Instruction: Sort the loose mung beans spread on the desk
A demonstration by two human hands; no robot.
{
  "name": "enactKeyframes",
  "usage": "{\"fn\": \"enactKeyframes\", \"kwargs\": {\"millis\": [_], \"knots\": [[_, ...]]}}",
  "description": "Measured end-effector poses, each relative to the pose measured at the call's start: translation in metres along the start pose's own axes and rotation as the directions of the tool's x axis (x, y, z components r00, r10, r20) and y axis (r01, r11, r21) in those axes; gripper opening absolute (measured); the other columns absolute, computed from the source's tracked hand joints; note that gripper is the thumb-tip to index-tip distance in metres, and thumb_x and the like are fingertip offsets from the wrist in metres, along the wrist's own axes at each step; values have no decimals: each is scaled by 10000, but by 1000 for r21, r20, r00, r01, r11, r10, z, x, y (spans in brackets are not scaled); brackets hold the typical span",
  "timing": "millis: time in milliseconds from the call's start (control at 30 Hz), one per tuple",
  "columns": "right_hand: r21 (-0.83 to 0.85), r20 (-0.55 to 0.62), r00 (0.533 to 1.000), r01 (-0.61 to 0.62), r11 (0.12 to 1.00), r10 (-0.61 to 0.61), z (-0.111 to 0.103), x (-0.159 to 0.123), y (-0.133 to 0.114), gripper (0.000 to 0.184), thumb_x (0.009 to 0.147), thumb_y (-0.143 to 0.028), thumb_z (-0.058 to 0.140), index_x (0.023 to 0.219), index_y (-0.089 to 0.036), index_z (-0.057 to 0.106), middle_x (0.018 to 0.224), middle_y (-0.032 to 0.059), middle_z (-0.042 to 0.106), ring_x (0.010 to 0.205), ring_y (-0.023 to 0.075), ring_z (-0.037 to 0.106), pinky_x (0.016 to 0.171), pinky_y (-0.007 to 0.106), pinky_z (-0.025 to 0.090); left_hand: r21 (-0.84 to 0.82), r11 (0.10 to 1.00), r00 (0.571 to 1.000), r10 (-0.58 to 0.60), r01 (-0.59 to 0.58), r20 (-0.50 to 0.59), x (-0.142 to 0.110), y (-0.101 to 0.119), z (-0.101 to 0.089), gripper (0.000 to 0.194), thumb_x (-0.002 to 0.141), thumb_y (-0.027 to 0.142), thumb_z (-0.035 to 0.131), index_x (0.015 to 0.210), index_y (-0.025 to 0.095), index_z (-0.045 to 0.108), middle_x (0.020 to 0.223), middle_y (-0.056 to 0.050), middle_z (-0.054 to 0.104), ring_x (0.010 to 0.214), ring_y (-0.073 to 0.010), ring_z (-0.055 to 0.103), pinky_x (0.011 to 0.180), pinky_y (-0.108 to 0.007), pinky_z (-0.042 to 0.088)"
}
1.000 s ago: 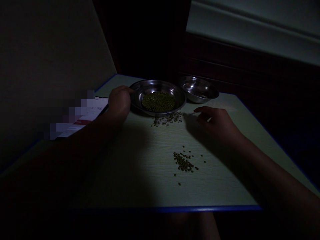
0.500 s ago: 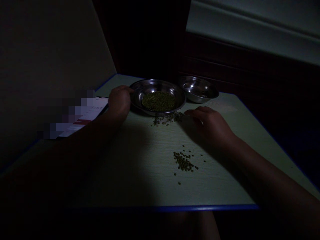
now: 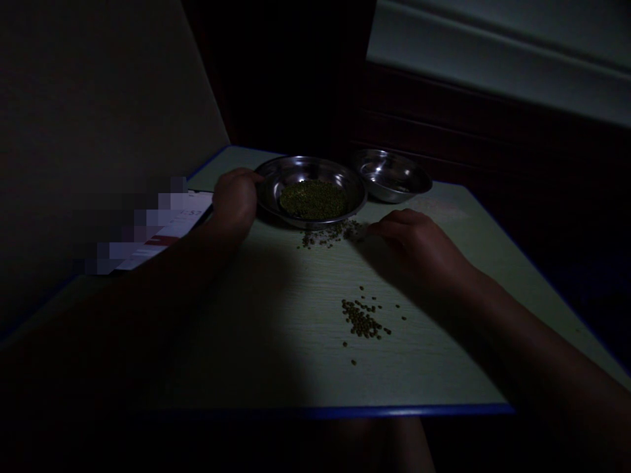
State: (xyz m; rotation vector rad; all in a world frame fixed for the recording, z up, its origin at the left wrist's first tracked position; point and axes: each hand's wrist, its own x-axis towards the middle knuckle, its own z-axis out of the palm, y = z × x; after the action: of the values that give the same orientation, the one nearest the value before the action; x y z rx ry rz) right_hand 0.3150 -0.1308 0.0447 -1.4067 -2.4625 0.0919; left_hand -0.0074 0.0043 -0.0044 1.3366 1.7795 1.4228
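Right hand (image 3: 417, 246), fingers (image 3: 382, 228) together, just right of loose beans (image 3: 328, 234) strewn sideways below steel plate (image 3: 315, 161); left hand (image 3: 235, 200) at its rim, grip unclear.

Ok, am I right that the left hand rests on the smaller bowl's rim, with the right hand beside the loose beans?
No, the head view shows the left hand on the larger bowl's rim; the right hand is beside the loose beans.

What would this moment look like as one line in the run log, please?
left hand: on bowl rim | right hand: beside loose beans | second bowl: beyond right hand
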Motion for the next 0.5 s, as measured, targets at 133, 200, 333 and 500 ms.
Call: {"fn": "enactKeyframes", "kwargs": {"millis": [133, 200, 333, 500], "knots": [[-6, 17, 999, 47, 999, -47, -4, -3, 2, 541, 1039, 25, 644, 1353, -219, 1011, 1278, 184, 964, 1160, 357, 871, 1051, 477, 616, 12, 1000, 1000, 20, -20, 0, 0, 0, -1, 103, 808, 195, 669, 811, 251, 755, 1117, -110, 860, 1239, -359, 804, 1247, -493, 601], [-13, 8, 998, 61, 998, -61, -6, -5, 3, 538, 1036, 26, 651, 1344, -222, 1016, 1246, 178, 964, 1150, 360, 874, 1040, 479, 612, 31, 999, 999, 33, -33, -3, 1, 0, -1, 102, 802, 202, 669, 824, 248, 757, 1115, -107, 860, 1244, -353, 801, 1260, -481, 596], [-23, -4, 997, 77, 997, -77, -11, -7, 5, 559, 1003, 50, 661, 1312, -235, 1031, 1206, 157, 973, 1129, 356, 890, 1031, 469, 621, 54, 998, 999, 36, -36, 13, 0, 1, -1, 107, 797, 191, 637, 825, 242, 728, 1139, -124, 851, 1272, -363, 814, 1269, -481, 601], [-67, -56, 998, -1, 998, -3, -15, -7, 7, 567, 1045, 20, 609, 1389, -183, 1011, 1235, 190, 983, 1088, 355, 916, 987, 457, 654, 58, 997, 999, 48, -50, 22, -1, 1, -2, 142, 805, 188, 614, 848, 239, 739, 1150, -115, 852, 1265, -351, 808, 1256, -466, 607]]}}
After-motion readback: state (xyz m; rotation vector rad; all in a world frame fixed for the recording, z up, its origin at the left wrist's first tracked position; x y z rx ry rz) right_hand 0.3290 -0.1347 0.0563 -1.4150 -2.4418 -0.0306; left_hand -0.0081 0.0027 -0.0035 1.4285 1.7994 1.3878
